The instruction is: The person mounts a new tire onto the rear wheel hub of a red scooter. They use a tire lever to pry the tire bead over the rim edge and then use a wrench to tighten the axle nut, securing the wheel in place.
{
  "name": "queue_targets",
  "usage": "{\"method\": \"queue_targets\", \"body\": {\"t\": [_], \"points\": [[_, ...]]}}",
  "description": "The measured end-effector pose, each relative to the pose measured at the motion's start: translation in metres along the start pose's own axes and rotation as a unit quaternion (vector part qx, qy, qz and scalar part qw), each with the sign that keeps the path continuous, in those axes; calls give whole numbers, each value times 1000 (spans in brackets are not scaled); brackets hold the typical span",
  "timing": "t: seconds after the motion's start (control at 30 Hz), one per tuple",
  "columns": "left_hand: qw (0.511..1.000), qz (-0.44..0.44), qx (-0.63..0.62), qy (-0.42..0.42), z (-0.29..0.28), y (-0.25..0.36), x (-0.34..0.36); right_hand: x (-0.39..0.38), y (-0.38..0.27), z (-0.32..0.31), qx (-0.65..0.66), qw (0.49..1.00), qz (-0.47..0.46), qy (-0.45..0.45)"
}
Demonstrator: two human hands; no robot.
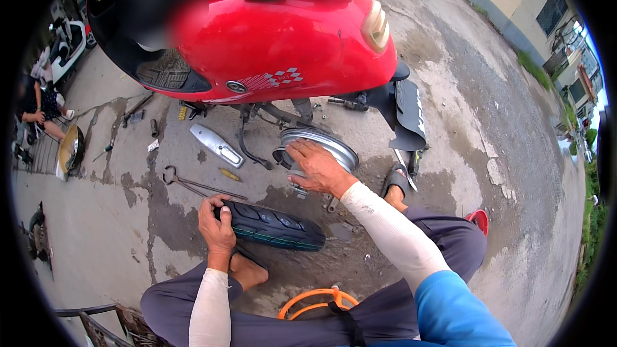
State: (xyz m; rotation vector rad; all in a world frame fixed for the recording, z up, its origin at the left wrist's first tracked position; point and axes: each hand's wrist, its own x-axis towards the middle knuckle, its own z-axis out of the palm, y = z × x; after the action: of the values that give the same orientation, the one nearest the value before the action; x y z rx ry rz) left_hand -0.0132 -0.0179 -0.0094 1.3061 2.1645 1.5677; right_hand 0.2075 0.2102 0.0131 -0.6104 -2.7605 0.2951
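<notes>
My left hand (217, 225) grips the near end of a black tire (276, 228) with a thin green line, which is on the ground in front of me. My right hand (315, 167) reaches over a silver wheel rim (345, 154) below the red scooter (276, 45), its fingers fairly straight and apart on or just above the rim; I cannot tell how firmly they touch it. Two long tire levers (205, 191) lie behind the tire. A silver oblong cover (216, 146) and a small yellow piece (229, 175) lie left of the rim.
A black mudguard (410, 115) and long metal tool (405, 172) lie right of the rim. An orange round seat (302, 299) is beneath me. A seated person (35, 106) is at left by a basin (71, 148) and white scooter (67, 51). A building (495, 0) stands behind.
</notes>
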Motion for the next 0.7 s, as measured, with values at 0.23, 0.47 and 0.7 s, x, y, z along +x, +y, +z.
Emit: {"method": "queue_targets", "body": {"t": [0.23, 0.47, 0.7], "points": [[1000, 21, -12, 1, 1, 3, -2, -5, -6, 3, 27, 992, 93, 75], [1000, -3, -25, 10, -4, -5, -2, -93, 5, 21, 83, 959, 163, 218], [1000, -2, -19, 10, 0, -5, -1, -107, 10, 13, 89, 965, 169, 177]]}}
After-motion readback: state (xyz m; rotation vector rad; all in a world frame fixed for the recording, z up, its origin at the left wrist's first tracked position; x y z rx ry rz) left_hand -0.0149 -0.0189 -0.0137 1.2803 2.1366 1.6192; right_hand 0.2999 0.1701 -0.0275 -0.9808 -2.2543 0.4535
